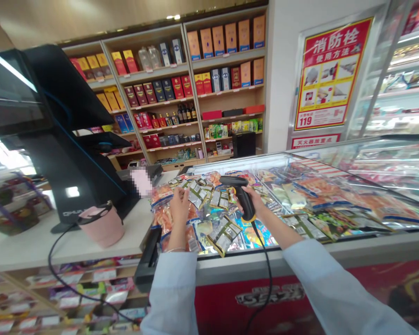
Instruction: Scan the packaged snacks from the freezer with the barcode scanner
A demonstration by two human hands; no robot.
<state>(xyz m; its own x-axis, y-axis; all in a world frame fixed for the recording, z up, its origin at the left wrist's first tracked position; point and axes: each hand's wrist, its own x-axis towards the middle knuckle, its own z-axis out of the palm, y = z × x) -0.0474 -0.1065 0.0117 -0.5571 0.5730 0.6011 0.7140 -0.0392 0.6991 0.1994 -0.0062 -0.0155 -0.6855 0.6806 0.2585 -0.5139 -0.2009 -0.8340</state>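
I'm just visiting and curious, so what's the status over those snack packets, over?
Right hand gripping black scanner. Left hand near snack packets, hold unclear. Scanner's cord dangling across chest's red front.

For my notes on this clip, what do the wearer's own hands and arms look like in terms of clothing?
The left hand and right hand are both bare, without gloves. The left sleeve and right sleeve are plain pale blue. A thin line at the left wrist may be a bracelet, too small to be sure.
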